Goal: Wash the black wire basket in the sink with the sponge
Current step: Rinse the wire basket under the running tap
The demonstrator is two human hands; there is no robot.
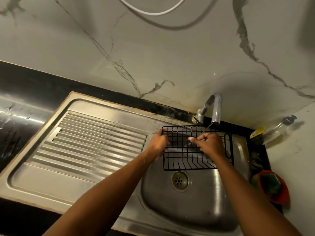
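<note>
The black wire basket (184, 155) hangs tilted over the sink basin (196, 200), just below the faucet spout. My left hand (159, 142) grips its left end. My right hand (210, 144) lies inside the basket with the thumb pointing left and the fingers curled against the wires. A thin stream of water falls from the spout onto that hand. The green sponge (271, 184) lies in a red bowl (283, 193) on the counter to the right of the basin, away from both hands.
The chrome faucet (215, 108) stands at the back of the basin. The ribbed steel drainboard (95, 138) lies to the left. A clear bottle with a yellow label (276, 128) lies at the right by the marble wall. The drain (179, 180) sits below the basket.
</note>
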